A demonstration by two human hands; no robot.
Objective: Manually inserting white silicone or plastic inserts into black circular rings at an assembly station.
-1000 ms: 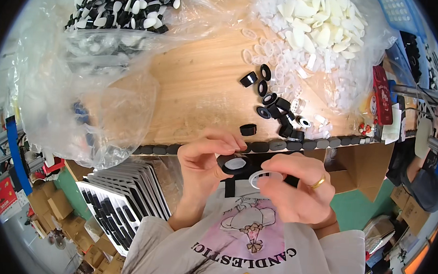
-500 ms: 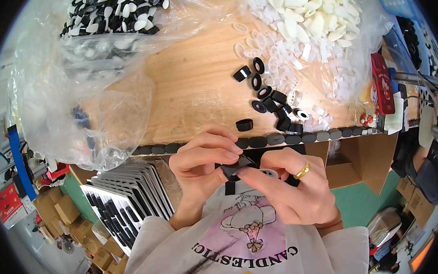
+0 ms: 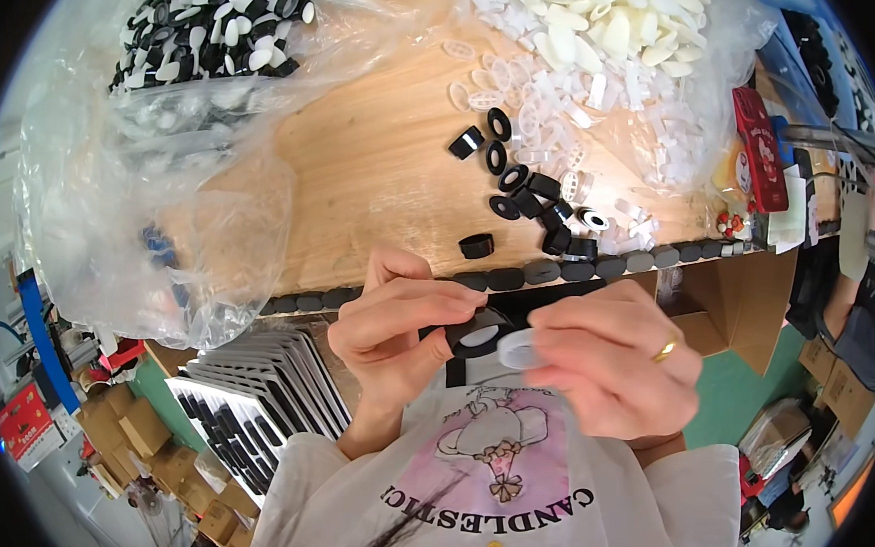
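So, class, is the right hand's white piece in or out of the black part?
Out: the white piece shows beside the black part, its rounded edge visible.

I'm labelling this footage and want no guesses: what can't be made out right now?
- Black cap: head view, its left side hidden by the left hand.
- White disc: head view, right edge behind the right hand's fingers; surface detail blurred.
- Blue thing: head view, shape obscured by the clear bag.
- Cream pile: head view, cut off by the top edge.
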